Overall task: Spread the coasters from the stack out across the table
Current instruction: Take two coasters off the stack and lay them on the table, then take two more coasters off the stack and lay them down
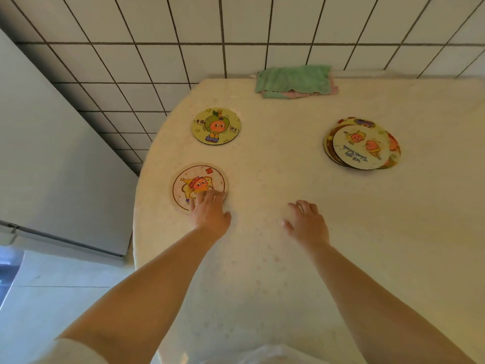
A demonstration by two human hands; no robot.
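Round coasters w/ cartoon prints, thin, dark-edged. The stack (362, 143) sits far right on the cream table (288, 258), fanned a bit so several rims peek out on the left & right; top one is pale w/ two orange characters & blue handwriting-style lettering. Can't count how many are under it.

Two coasters already lie apart on the left side. Far one, the yellow coaster (216, 126), shows an orange-faced figure in a green hood, stars & some characters either side; it lies flat, nothing touching it. Near one, the pink coaster (200, 187), is pale pink w/ a brown ring & an orange-faced figure in yellow; it's close to the table's left edge, well apart from the stack.

Left hand (210, 214) rests on the near edge of that pink coaster, fingers (203, 197) spread flat on top, pressing rather than pinching; not closed round anything. Right hand (308, 223) is over bare table just right of the left hand, fingers loosely curled, palm down, holding nothing; can't tell if it touches the surface.

Folded green cloth (294, 78) w/ a pink layer under it lies at the far edge by the tiled wall (236, 22). No containers on the table
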